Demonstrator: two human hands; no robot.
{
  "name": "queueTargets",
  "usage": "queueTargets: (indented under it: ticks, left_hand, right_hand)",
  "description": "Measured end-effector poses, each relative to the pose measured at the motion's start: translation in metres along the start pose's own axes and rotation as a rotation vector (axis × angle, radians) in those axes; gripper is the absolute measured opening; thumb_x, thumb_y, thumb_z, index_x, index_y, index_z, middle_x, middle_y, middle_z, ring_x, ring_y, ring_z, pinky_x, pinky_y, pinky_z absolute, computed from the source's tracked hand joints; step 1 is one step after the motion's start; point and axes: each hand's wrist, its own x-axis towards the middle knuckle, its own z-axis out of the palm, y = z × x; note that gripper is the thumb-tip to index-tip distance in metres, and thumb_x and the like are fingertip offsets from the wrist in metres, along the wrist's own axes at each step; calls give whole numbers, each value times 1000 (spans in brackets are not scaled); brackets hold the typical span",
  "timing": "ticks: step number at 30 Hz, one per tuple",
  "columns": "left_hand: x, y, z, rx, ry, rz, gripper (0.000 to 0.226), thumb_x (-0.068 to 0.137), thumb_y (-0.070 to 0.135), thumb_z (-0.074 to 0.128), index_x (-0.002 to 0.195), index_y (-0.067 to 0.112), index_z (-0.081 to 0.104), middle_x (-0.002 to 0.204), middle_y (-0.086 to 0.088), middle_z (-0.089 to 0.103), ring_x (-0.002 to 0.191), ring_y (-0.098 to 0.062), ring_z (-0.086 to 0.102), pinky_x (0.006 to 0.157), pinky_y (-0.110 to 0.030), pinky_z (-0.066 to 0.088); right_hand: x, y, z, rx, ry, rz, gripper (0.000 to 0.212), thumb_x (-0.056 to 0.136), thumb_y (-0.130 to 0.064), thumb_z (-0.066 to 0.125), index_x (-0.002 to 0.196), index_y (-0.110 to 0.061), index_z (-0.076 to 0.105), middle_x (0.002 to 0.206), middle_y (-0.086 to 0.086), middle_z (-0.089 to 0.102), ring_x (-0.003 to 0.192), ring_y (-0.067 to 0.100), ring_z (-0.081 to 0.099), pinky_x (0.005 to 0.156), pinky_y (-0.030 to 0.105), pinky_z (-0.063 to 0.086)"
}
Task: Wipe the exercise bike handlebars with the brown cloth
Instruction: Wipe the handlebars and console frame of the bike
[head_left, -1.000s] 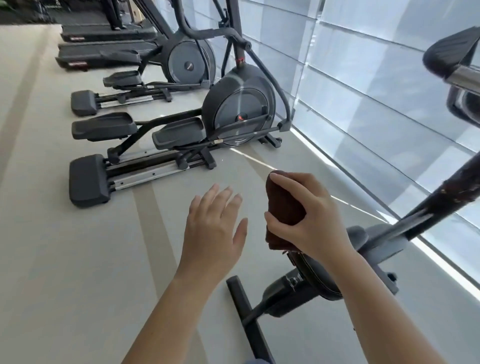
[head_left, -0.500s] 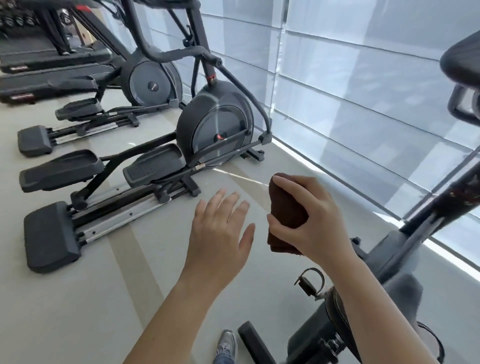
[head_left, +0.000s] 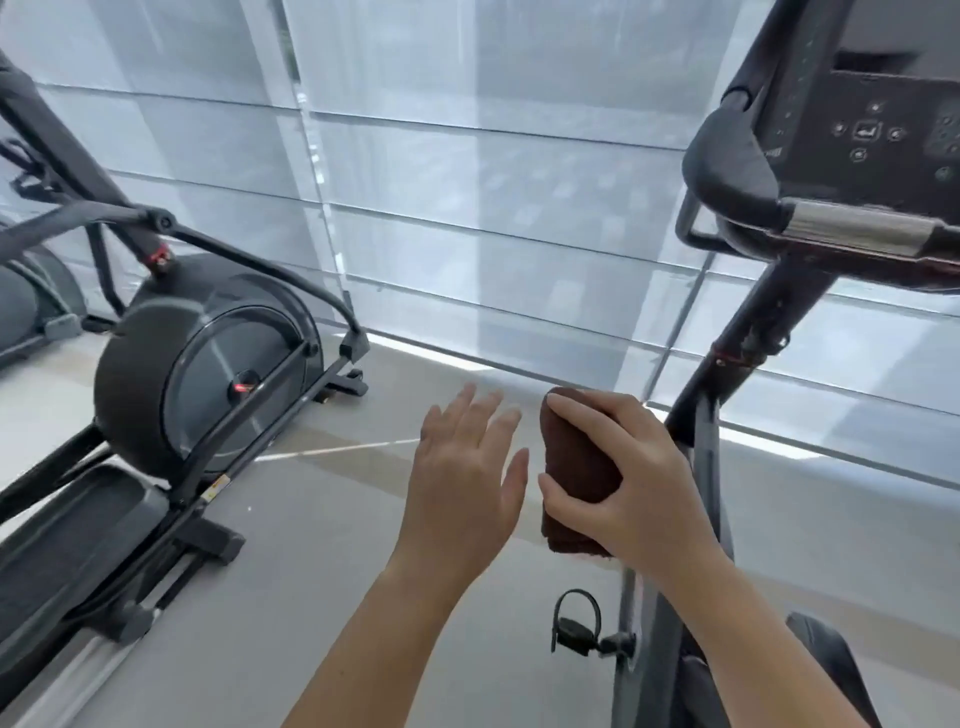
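My right hand (head_left: 631, 483) is shut on a folded brown cloth (head_left: 574, 467), held in the air at mid-frame. Just left of it, my left hand (head_left: 465, 467) is open with fingers spread and holds nothing. The exercise bike stands at the right: its black padded handlebar (head_left: 727, 161) with a chrome grip section (head_left: 857, 228) sits at the upper right, well above the cloth. The console (head_left: 883, 114) with buttons is over the handlebar. The bike's slanted post (head_left: 748, 343) runs down behind my right hand.
A black elliptical trainer (head_left: 208, 384) with a round flywheel housing and foot pedals stands at the left. Shaded window panels (head_left: 467, 208) line the far wall. A strapped bike pedal (head_left: 574, 621) hangs low, below my hands. Pale floor lies between the two machines.
The view has swung up and to the right, bringing the bike's handlebar and console into sight. My hands keep the same pose, right hand still holding the cloth.
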Motion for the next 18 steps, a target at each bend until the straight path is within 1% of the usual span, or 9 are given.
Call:
queueTargets:
  ticks: [2, 4, 8, 11, 15, 18]
  left_hand:
    - [28, -19, 9, -64, -13, 53, 33, 79, 8, 67, 111, 1, 61, 122, -18, 59, 122, -37, 46, 101, -54, 29]
    - [58, -36, 17, -113, -14, 130, 34, 79, 8, 67, 112, 2, 61, 122, -17, 60, 122, -37, 46, 100, -54, 31]
    - [117, -67, 23, -210, -52, 297, 34, 79, 9, 68, 112, 3, 61, 122, -16, 60, 122, -35, 47, 101, -54, 30]
    - [161, -82, 29, -266, -78, 403, 35, 80, 9, 67, 114, 3, 60, 123, -17, 59, 123, -36, 46, 101, -56, 31]
    - [206, -80, 47, -351, -101, 496, 34, 82, 9, 64, 116, 4, 59, 126, -16, 57, 126, -34, 43, 104, -51, 24]
    - [226, -69, 64, -407, -144, 566, 34, 84, 12, 63, 118, 6, 59, 128, -14, 56, 128, -33, 41, 105, -48, 21]
  right_hand:
    - [17, 6, 5, -61, 56, 60, 57, 67, -36, 69, 122, -24, 59, 116, -3, 57, 105, 19, 53, 86, 34, 49]
    - [36, 9, 12, -106, 127, 118, 57, 67, -36, 69, 122, -25, 58, 116, -2, 57, 105, 20, 53, 86, 37, 50]
    - [74, 6, 27, -199, 270, 205, 58, 67, -29, 75, 122, -23, 59, 117, -1, 57, 105, 19, 53, 89, 38, 49]
    - [103, 3, 33, -270, 352, 253, 59, 67, -24, 78, 122, -21, 59, 117, 0, 57, 105, 18, 54, 88, 38, 50]
    - [122, 9, 30, -368, 466, 302, 57, 66, -29, 72, 121, -21, 59, 115, 0, 58, 102, 20, 55, 85, 36, 51]
    - [127, 21, 19, -446, 518, 348, 57, 67, -32, 70, 122, -21, 58, 116, 0, 57, 101, 20, 56, 86, 36, 52]
